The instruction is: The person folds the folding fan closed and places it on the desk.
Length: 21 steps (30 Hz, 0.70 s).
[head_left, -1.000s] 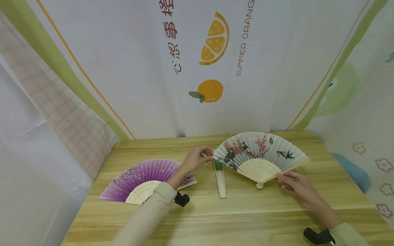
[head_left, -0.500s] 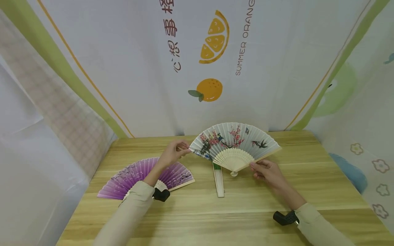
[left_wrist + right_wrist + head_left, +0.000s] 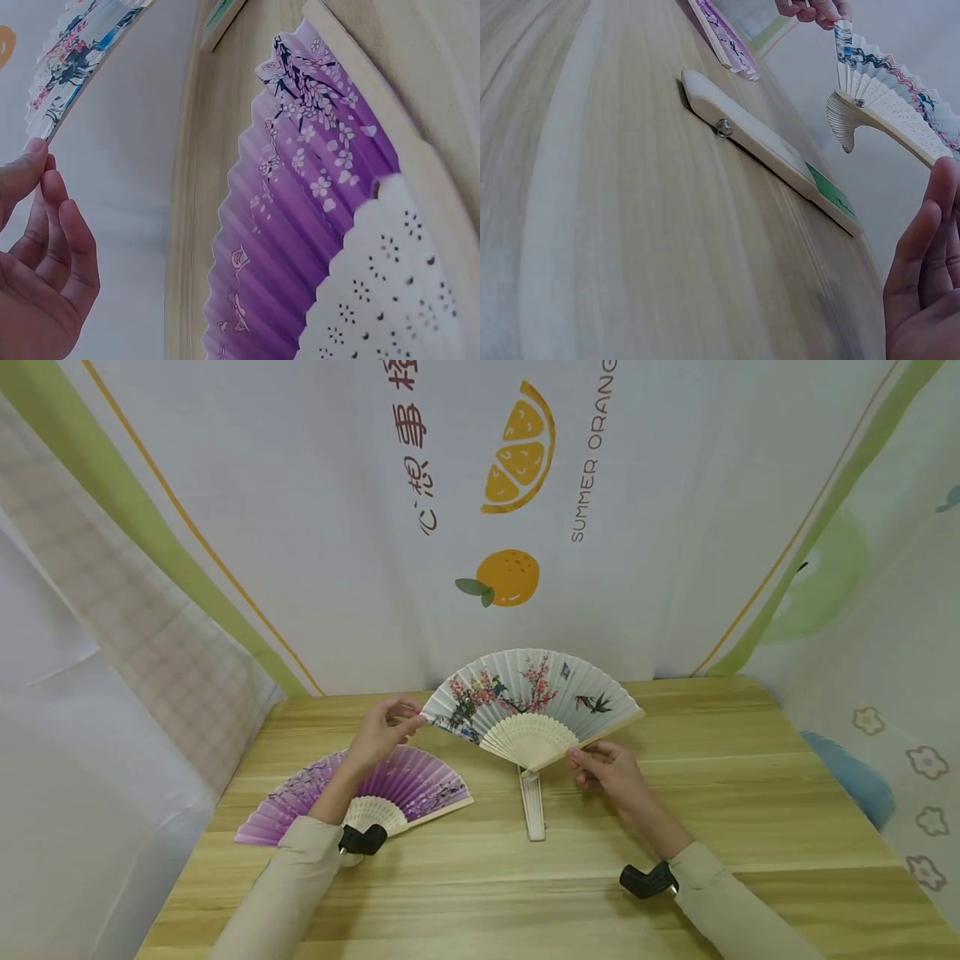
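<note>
Wood-grain table top (image 3: 480,910): reaches from the near edge to the hanging cloth.
Pale beige fabric sleeves (image 3: 281,885): cover both forearms, each with a small black wrist device (image 3: 648,881) by the cuff.
Slim folded fan with cream sticks and a green band (image 3: 532,810): lies mid-table, pivot end nearer; the clock centre here.
Spread purple fabric fan with white blossoms and cream pierced ribs (image 3: 405,781): on the table at 9 o'clock, partly behind the left forearm.
Right hand (image 3: 617,777): between 2 and 3 o'clock; thumb and fingertips pinch the white fan's lower guard stick, other fingers curled.
Left hand (image 3: 382,731): at 10 o'clock; thumb and forefinger pinch the opposite corner, other fingers loosely bent.
Wide-open white fabric fan with pink blossoms and birds (image 3: 532,710): held raised at 12 o'clock, hiding the folded fan's far end.
White hanging cloth with orange prints (image 3: 622,593): behind everything, at 12 o'clock.
</note>
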Tool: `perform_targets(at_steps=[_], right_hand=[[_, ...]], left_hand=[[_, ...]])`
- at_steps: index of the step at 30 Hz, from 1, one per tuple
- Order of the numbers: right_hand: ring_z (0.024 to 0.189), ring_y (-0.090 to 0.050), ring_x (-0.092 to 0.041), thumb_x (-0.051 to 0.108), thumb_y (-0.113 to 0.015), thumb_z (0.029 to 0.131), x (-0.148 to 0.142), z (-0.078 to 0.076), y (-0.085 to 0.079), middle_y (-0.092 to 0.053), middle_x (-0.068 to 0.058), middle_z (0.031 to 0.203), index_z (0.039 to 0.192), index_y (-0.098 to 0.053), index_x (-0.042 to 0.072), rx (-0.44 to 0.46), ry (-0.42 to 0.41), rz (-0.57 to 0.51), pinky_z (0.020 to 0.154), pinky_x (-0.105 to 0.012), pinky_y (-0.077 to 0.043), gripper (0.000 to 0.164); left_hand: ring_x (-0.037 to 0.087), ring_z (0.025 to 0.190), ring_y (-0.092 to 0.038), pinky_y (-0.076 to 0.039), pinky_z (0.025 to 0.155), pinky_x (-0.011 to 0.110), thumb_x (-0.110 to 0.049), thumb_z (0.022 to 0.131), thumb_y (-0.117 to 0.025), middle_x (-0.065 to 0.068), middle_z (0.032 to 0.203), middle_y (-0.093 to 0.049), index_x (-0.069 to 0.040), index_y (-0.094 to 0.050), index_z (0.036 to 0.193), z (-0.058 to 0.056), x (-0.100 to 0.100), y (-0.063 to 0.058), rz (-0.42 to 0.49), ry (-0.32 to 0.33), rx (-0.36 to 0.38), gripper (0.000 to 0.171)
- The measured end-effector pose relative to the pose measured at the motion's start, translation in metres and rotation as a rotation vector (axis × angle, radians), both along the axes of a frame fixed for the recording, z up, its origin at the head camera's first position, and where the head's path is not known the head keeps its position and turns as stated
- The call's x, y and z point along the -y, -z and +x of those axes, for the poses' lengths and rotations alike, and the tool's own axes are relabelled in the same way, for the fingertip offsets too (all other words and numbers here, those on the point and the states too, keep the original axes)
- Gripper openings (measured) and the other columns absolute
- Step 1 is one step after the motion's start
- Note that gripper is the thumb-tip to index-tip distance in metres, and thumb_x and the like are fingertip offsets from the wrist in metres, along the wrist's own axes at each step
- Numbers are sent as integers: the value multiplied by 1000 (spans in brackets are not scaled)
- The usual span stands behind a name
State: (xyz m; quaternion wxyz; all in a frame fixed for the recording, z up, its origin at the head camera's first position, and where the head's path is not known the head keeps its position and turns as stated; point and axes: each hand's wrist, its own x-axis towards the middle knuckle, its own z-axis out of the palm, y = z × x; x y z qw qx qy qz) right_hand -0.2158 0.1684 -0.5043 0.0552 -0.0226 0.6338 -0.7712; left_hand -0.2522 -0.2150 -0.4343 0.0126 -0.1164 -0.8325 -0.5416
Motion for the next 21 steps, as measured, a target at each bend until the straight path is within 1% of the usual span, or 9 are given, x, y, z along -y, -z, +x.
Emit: perform_targets(at_steps=[4, 6, 8, 14, 17, 21], right_hand=[[59, -61, -11, 6, -70, 97, 1, 0, 0, -68, -15, 82, 97, -64, -8, -10, 6, 4, 56, -23, -53, 15], [59, -61, -11, 5, -70, 97, 1, 0, 1, -68, -15, 82, 97, -63, -8, -9, 6, 8, 56, -23, -53, 15], [59, -62, -11, 6, -70, 97, 1, -1, 2, -68, -16, 82, 96, -63, -8, -4, 7, 14, 56, -23, -53, 16], [61, -61, -11, 11, -72, 97, 2, -3, 1, -68, -14, 84, 95, -64, -5, 21, -3, 37, 58, -24, -54, 18], [61, -61, -11, 12, -73, 96, 3, -5, -1, -68, -14, 84, 94, -65, -5, 9, -6, 53, 57, -25, -54, 19], [60, -61, -11, 12, -73, 96, 4, -6, -3, -68, -15, 84, 95, -65, -7, -17, -14, 83, 56, -25, -54, 20]], left_hand=[[19, 78, -66, -57, 68, 34, -5, 98, -69, 20, 104, -68, 3, -64, 114, 1, 0, 0, 22, -10, -8, 19], [18, 77, -66, -56, 66, 31, -4, 98, -68, 22, 105, -68, 4, -64, 115, 2, 0, 1, 33, -10, -9, 19], [17, 77, -65, -56, 66, 31, -4, 98, -68, 25, 106, -67, 6, -63, 116, 2, -1, 2, 51, -9, -6, 21], [16, 80, -64, -55, 69, 29, -6, 99, -67, 30, 113, -64, 5, -63, 120, 2, -5, 3, 117, -41, 30, 23], [16, 80, -64, -55, 69, 29, -5, 100, -66, 29, 113, -64, 5, -62, 121, 2, -9, 3, 155, -63, 45, 25], [12, 77, -64, -55, 68, 27, -4, 99, -67, 28, 112, -64, 7, -61, 121, 0, -13, 3, 207, -95, 67, 25]])
